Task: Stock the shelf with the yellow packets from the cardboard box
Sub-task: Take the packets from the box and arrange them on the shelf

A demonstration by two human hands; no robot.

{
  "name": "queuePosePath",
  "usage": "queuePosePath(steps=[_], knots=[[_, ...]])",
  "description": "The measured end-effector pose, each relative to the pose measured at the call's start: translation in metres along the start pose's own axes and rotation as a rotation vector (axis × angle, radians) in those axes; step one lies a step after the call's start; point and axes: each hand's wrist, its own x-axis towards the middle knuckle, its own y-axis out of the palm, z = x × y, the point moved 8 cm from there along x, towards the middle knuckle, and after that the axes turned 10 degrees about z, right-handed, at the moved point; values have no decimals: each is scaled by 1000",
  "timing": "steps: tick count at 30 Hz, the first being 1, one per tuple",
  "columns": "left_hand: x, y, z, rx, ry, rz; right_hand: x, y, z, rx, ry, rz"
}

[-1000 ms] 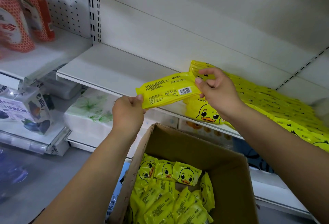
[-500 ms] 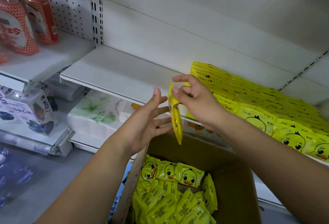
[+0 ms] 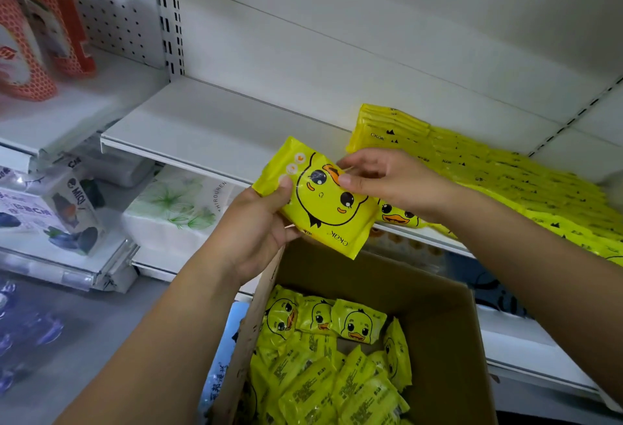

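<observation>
A yellow packet (image 3: 323,208) with a cartoon duck face is held in front of the white shelf (image 3: 209,124), its printed face turned toward me. My left hand (image 3: 259,225) grips its left lower edge with the thumb on top. My right hand (image 3: 387,181) pinches its upper right corner. Below stands the open cardboard box (image 3: 438,323) holding several more yellow packets (image 3: 337,364). A row of stocked yellow packets (image 3: 505,175) stands on the shelf's right part, behind my right hand.
The shelf's left part is bare. Red bottles (image 3: 37,40) stand on the neighbouring shelf at the upper left. Tissue packs (image 3: 175,208) and boxed goods (image 3: 70,208) fill the lower shelves to the left. Grey floor lies at the lower left.
The packet has been turned from edge-on to face-up. My left hand, open beside it half a second ago, now grips its left edge. The camera has shifted a little.
</observation>
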Motion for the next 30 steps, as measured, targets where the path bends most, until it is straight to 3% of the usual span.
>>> queuePosePath(steps=[3,5,7,8,11,18,21,23,26,30], knots=[[6,-4,1,-61,26,-52,13,-3,-5,56,-3,-46],[11,-12,3,-54,34,-127,22,-2,-14,236,24,-105],[14,-22,4,51,27,-212,31,9,-23,430,63,-43],[16,-26,2,117,33,-252,33,12,-24,419,75,-10],[22,-35,-9,343,62,-322,44,-1,-18,123,53,-37],[44,-29,-28,525,86,-237,77,-35,10,-101,-164,-66],[48,-37,-38,501,183,-343,93,-41,7,-28,-106,-18],[52,-46,-39,419,220,-404,101,-52,-1,2,-61,-74],[58,-57,-35,447,205,-472,107,-61,-5,-123,-68,-109],[63,-58,-38,545,248,-513,112,-45,6,-381,-161,30]])
